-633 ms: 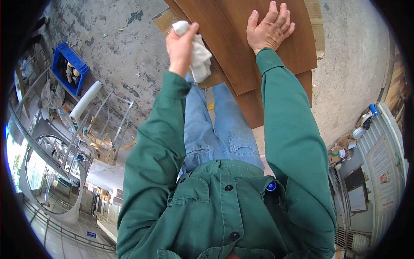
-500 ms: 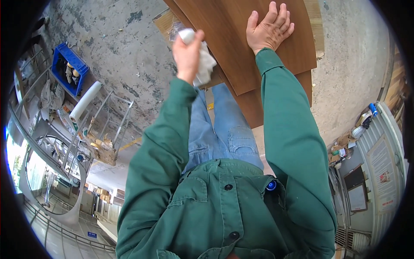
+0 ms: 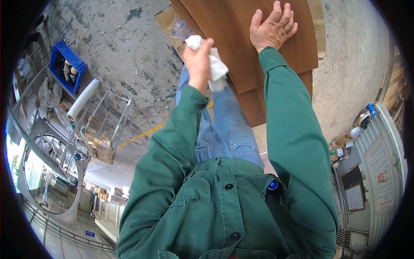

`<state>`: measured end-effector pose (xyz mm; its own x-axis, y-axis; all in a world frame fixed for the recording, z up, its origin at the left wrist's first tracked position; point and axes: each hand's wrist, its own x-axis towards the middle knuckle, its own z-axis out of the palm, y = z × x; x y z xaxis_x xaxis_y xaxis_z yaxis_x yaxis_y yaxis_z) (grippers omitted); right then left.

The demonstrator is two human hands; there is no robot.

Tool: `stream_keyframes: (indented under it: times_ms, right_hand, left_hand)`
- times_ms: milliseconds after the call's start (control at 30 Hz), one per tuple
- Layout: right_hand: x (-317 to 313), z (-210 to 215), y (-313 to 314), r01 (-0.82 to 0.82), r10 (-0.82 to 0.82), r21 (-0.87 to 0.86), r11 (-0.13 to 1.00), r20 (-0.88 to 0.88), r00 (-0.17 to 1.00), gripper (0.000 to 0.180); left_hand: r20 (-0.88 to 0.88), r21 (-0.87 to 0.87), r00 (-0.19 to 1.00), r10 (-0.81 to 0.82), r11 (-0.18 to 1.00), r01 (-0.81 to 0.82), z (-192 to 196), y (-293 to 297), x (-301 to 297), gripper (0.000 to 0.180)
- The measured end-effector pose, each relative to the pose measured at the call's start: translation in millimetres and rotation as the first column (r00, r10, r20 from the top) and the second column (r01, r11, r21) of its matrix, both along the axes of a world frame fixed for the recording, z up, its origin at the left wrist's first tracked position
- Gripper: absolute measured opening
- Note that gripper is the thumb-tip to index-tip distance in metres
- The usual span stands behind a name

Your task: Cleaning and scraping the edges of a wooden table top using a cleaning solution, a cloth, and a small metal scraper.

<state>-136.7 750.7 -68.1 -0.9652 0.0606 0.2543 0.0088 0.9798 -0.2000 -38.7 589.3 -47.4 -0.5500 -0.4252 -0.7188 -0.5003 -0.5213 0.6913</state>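
Note:
My left hand [image 3: 199, 63] is closed around a crumpled white cloth [image 3: 218, 69], part of which hangs down beside the palm. It is held left of a stack of brown wood-grain panels [image 3: 224, 43]. On the top panel lies my right hand [image 3: 273, 28], palm down with its fingers a little apart and nothing in it. The upper panel has a curved right edge, and another brown panel [image 3: 252, 108] sticks out beneath it at the near end. Under the stack, pale wooden boards [image 3: 319, 26] show on both sides.
A piece of clear plastic [image 3: 181, 29] lies on the pale board at the left. On the stained concrete floor stand a blue crate [image 3: 55, 69] with tools in it and a metal frame rack [image 3: 116, 116]. A white roll [image 3: 83, 99] leans by the rack. Cluttered shelving [image 3: 345, 146] is at the right.
My left hand has moved right and nearer to me with the white cloth, uncovering the clear plastic. My right hand stays flat on the panel.

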Motion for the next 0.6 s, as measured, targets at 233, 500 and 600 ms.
stream_keyframes:
  times_ms: [233,500,600]
  right_hand:
    - [3.1,13.6,-3.8,0.01,-0.007,0.099,0.995,-0.032,0.999,0.06]
    - [2.7,12.1,-6.5,0.008,-0.006,0.074,0.997,-0.027,1.0,0.06]
    - [2.7,10.0,-4.0,0.019,-0.014,0.08,0.997,-0.06,0.998,0.059]
  left_hand:
    - [0.103,0.025,0.978,-0.181,0.983,0.18,3.9,27.4,51.3,0.016]
    - [0.095,0.04,0.982,-0.166,0.986,0.163,4.3,33.5,69.3,0.011]
    - [0.081,0.042,0.992,-0.094,0.995,0.091,2.2,12.5,25.1,0.011]
